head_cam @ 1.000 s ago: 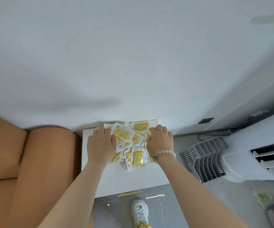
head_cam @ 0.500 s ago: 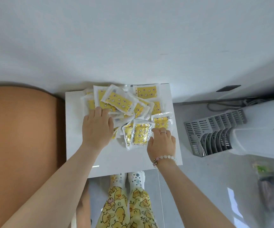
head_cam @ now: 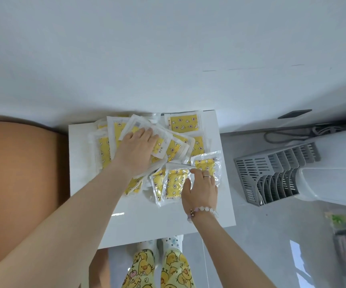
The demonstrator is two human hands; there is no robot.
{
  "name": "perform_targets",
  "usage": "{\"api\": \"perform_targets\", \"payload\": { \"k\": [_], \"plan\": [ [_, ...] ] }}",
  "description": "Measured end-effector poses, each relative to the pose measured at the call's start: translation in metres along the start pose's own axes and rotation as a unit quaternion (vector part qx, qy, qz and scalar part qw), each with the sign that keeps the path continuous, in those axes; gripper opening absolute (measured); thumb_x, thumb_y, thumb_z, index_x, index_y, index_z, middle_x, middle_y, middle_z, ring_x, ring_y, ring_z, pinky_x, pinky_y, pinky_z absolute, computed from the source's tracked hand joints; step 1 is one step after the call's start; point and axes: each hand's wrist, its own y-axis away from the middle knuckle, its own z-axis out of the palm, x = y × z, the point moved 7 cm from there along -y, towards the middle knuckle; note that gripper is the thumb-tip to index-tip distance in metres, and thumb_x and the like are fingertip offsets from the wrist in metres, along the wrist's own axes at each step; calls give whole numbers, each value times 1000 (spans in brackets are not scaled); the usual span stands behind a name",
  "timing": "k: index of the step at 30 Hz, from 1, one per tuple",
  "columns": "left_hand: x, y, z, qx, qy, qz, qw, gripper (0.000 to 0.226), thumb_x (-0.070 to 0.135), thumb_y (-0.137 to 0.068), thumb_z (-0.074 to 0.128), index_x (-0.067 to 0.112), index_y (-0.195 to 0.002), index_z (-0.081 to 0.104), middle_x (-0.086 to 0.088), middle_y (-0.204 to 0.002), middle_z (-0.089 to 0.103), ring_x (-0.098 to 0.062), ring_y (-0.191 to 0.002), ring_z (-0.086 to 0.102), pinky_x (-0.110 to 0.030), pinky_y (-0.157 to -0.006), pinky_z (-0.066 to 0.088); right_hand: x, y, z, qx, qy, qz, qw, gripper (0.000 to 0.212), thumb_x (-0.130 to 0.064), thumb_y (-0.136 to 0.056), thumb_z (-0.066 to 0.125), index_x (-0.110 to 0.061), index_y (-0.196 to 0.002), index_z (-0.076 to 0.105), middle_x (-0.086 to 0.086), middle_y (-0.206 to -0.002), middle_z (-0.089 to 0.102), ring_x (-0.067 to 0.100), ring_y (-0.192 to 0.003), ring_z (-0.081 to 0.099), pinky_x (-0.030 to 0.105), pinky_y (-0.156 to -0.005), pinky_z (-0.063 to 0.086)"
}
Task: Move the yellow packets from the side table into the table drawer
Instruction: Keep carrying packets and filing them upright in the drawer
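Note:
Several yellow packets (head_cam: 183, 124) in clear wrappers lie heaped on the far half of a small white side table (head_cam: 147, 223). My left hand (head_cam: 135, 151) lies flat on the middle of the heap, fingers straight and pressing on the top packets. My right hand (head_cam: 201, 189) rests on the near right packets (head_cam: 175, 181), with its thumb and fingers curling around the edge of one clear wrapper. No drawer shows in this view.
A tan sofa arm (head_cam: 22, 173) stands right against the table's left side. A grey slotted rack (head_cam: 272, 175) and a white appliance (head_cam: 334, 173) sit on the floor to the right. The white wall rises behind the table. My legs stand at the near edge.
The view has tipped down and closer to the table. My left hand slid up onto the middle of the heap. My right hand came back to the near right packets.

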Motion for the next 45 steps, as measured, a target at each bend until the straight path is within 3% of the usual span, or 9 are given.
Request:
{"api": "perform_targets", "payload": {
  "k": [12,15,18,26,30,34,39,42,45],
  "plan": [
    [-4,25,-28,90,108,37,989,48,5,-91,48,21,-136,45,4,-142,47,-18,-133,39,-32,-109,24,6,-9,6,-52,-222,129,965,30,-25,-97,39,-11,-115,58,5,-105,62,20,-91,54,29,-76,41],
    [0,52,-52,169,252,37,952,56,-12,-80,48,17,-127,59,-2,-136,53,-23,-131,43,-37,-112,22,-4,-12,12,-153,-489,252,821,36,-31,-99,39,-3,-112,58,8,-81,62,22,-69,58,29,-64,46],
    [24,81,-60,173,338,69,922,54,-19,-72,56,16,-111,71,-9,-128,56,-32,-120,49,-42,-102,37,-26,-5,13,-292,-619,257,683,60,-58,-92,39,-6,-113,61,15,-102,69,30,-89,66,38,-76,54],
    [63,112,-29,205,328,95,917,47,-19,-53,78,11,-90,76,-22,-110,62,-43,-102,61,-63,-93,42,-53,25,8,-506,-647,113,559,36,-36,-82,60,-7,-102,71,8,-86,66,22,-71,65,27,-62,50],
    [70,115,-17,193,323,89,922,43,-10,-48,85,11,-84,76,-22,-108,62,-42,-106,60,-62,-99,18,-42,33,26,-495,-637,142,574,35,-29,-87,49,-10,-105,72,6,-98,65,19,-83,64,27,-72,48],
    [64,111,-12,150,301,84,938,44,-7,-42,87,16,-78,77,-17,-105,64,-39,-112,58,-55,-99,28,-33,35,46,-451,-619,200,611,28,-19,-89,49,-8,-107,67,7,-88,69,21,-76,68,29,-68,53],
    [48,95,-15,104,256,83,957,59,-19,-66,55,16,-112,66,-6,-126,53,-26,-128,42,-30,-103,26,-21,21,49,-334,-629,267,649,24,-15,-96,46,-4,-99,67,12,-92,66,25,-82,66,37,-90,46],
    [-3,80,-29,183,298,-104,931,45,-6,-75,55,15,-114,63,-5,-118,57,-25,-113,49,-30,-92,34,7,8,49,-265,-548,297,736,32,-17,-96,50,0,-123,57,14,-112,57,30,-110,55,44,-108,36],
    [-66,71,-16,158,379,-413,813,56,38,-76,72,13,-122,51,-5,-125,50,-24,-117,47,-38,-95,38,24,5,48,-242,-521,317,755,38,-17,-97,49,2,-130,51,13,-110,55,30,-115,51,45,-110,34]
  ]
}}
